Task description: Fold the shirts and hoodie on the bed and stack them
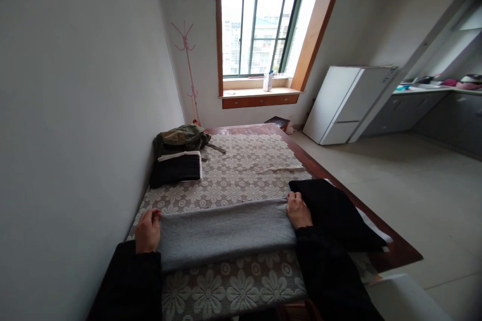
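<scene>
A grey piece of cloth (226, 230), folded into a long band, lies across the lace tablecloth (233, 180); whether it is a garment I cannot tell. My left hand (148, 230) pinches its far left corner between thumb and fingers. At the far right corner, my right hand (299, 210) is closed on the same cloth. Just beyond my right hand lies a black folded cloth (335, 210) with a white layer showing along its edge. My right forearm hides part of the grey cloth's right end.
A green-brown bag (181, 138) and a dark folded cloth (176, 169) with a pale edge sit at the table's left, against the wall (83, 85). The red-brown table edge (320, 160) runs along the right. Beyond stand a pink coat rack (189, 70) and a white fridge (339, 105).
</scene>
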Tool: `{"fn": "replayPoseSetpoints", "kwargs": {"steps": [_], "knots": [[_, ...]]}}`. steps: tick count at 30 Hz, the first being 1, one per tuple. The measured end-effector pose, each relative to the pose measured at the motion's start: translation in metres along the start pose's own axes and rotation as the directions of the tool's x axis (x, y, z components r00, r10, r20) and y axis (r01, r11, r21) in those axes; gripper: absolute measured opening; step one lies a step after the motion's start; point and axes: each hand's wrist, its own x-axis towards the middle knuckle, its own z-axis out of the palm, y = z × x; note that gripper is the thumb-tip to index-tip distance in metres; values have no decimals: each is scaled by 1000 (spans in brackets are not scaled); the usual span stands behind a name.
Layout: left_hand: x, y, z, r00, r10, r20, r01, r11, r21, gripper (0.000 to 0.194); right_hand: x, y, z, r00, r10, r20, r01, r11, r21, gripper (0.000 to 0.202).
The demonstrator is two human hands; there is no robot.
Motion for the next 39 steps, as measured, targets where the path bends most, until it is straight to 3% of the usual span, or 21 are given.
{"fn": "replayPoseSetpoints", "kwargs": {"steps": [6,22,35,39], "knots": [[2,0,1,999,35,-12,-35,999,-40,24,2,1,-10,996,-38,79,43,998,-55,26],[6,0,6,998,58,-10,-59,998,-39,24,-1,1,-15,994,-68,81,75,993,-86,23],[0,8,-1,997,63,36,-65,995,70,30,-7,0,-18,997,-73,6,74,997,-28,35],[-18,32,3,984,169,63,-174,980,97,36,-23,-16,-23,986,-140,-93,140,990,-6,38]]}}
